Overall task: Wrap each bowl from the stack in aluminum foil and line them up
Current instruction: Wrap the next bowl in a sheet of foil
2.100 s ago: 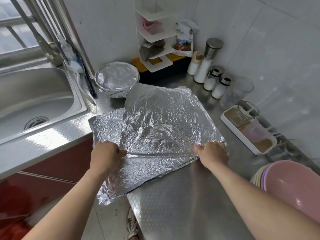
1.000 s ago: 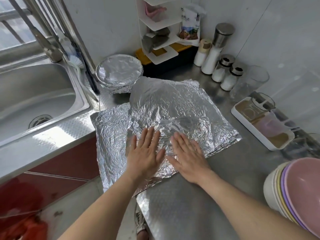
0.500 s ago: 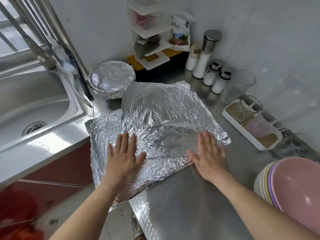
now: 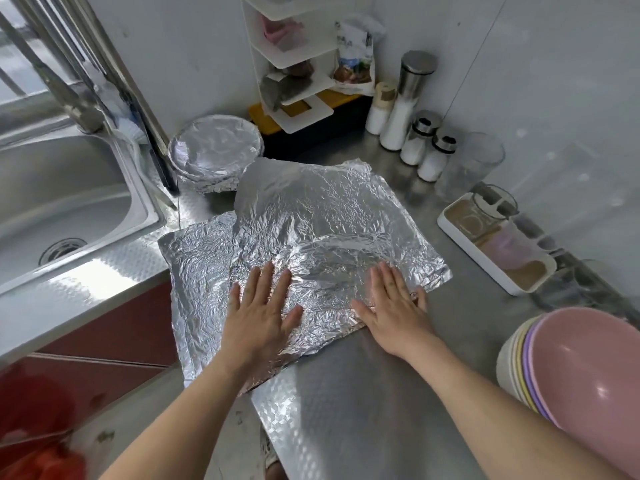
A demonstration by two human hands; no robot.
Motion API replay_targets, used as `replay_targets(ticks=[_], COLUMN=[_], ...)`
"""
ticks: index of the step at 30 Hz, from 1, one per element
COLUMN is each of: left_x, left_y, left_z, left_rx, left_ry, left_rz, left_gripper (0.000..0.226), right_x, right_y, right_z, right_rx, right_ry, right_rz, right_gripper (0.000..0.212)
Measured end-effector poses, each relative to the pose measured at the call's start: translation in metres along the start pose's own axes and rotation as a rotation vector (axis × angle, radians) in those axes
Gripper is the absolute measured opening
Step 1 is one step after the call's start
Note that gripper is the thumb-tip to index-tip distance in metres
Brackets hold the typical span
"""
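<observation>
Squarely beneath left hand (image 4: 259,318): foil (image 4: 329,209)

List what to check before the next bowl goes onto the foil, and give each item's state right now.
1. Hands free: left hand and right hand press flat on the foil sheet, holding nothing. Ok.
2. Foil flat: crinkled, with a ridge across the middle. Not ok.
3. Foil fully on the counter: its left part overhangs the edge. Not ok.
4. Bowl stack at hand: it stands beside the right forearm, pink one on top. Ok.
5. Wrapped bowl clear of the sheet: it stands behind it by the sink. Whether they touch: cannot tell.
6. Single sheet: layers overlap. Cannot tell.
</observation>
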State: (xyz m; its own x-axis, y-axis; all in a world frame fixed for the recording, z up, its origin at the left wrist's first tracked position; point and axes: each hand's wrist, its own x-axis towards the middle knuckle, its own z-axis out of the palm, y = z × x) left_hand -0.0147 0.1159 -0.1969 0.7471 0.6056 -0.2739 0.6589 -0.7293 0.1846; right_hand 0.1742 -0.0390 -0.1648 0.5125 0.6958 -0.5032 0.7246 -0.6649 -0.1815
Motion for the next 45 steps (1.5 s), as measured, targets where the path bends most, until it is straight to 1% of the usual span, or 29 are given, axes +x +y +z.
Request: replay_targets(ticks=[3,6,8,9,10,11,12,14,16,17,19,21,22,24,25,29,32,36,40,42,43,45], left_x=[0.002,0.003,0.0,-0.003,-0.007,-0.011,-0.019,-0.035,-0.05,-0.057,-0.071,-0.079,-0.081,-0.084,-0.084,-0.101,-0.114,-0.116,-0.114,-0.113,-0.111,-0.108], left_y=[0.005,0.031,0.064,0.085,0.107,0.126,0.15,0.192,0.227,0.242,0.27,0.288,0.293,0.301,0.302,0.316,0.328,0.333,0.335,0.333,0.33,0.318], left_z=[-0.009,-0.028,-0.045,-0.051,-0.058,-0.061,-0.064,-0.061,-0.058,-0.055,-0.052,-0.046,-0.043,-0.04,-0.04,-0.039,-0.036,-0.043,-0.061,-0.07,-0.075,-0.085], left_rx=[-0.048,-0.092,-0.121,-0.188,-0.288,-0.398,-0.485,-0.601,-0.682,-0.73,-0.784,-0.763,-0.702,-0.544,-0.489,-0.41,-0.353,-0.243,-0.255,-0.285,-0.311,-0.42], left_ry=[-0.021,0.018,0.086,0.11,0.095,0.04,-0.02,-0.146,-0.288,-0.344,-0.385,-0.331,-0.269,-0.155,-0.122,-0.091,-0.094,-0.058,0.0,0.041,0.066,0.109], left_rz=[-0.039,-0.103,-0.04,0.025,0.088,0.139,0.192,0.265,0.277,0.281,0.312,0.293,0.27,0.215,0.193,0.191,0.212,0.243,0.279,0.311,0.319,0.306], left_gripper=[0.07,0.064,0.059,0.053,0.046,0.039,0.038,0.051,0.064,0.066,0.06,0.059,0.056,0.043,0.037,0.035,0.028,0.03,0.029,0.028,0.029,0.034], right_x=[-0.015,-0.035,-0.05,-0.059,-0.068,-0.073,-0.082,-0.097,-0.11,-0.116,-0.126,-0.136,-0.138,-0.145,-0.146,-0.156,-0.165,-0.17,-0.173,-0.173,-0.175,-0.18], right_y=[-0.002,0.0,0.005,0.011,0.016,0.021,0.03,0.049,0.069,0.079,0.099,0.113,0.115,0.121,0.122,0.132,0.139,0.151,0.152,0.151,0.15,0.148], right_z=[-0.021,-0.045,-0.061,-0.067,-0.073,-0.076,-0.08,-0.085,-0.088,-0.088,-0.087,-0.085,-0.086,-0.089,-0.091,-0.092,-0.09,-0.087,-0.097,-0.105,-0.11,-0.122], right_rx=[0.052,0.022,0.012,0.008,0.001,-0.012,-0.027,-0.046,-0.028,-0.016,0.014,0.046,0.059,0.103,0.122,0.077,0.055,0.123,0.26,0.274,0.274,0.291], right_ry=[0.113,0.273,0.381,0.422,0.446,0.455,0.459,0.428,0.354,0.315,0.286,0.318,0.321,0.282,0.252,0.203,0.164,0.197,0.3,0.366,0.402,0.455], right_rz=[0.035,0.073,0.076,0.08,0.091,0.102,0.119,0.163,0.212,0.234,0.244,0.197,0.172,0.171,0.175,0.14,0.12,0.115,0.042,0.02,0.009,-0.008], right_gripper=[0.075,0.063,0.053,0.049,0.047,0.047,0.048,0.052,0.052,0.051,0.048,0.044,0.043,0.044,0.045,0.047,0.046,0.039,0.033,0.03,0.028,0.03])
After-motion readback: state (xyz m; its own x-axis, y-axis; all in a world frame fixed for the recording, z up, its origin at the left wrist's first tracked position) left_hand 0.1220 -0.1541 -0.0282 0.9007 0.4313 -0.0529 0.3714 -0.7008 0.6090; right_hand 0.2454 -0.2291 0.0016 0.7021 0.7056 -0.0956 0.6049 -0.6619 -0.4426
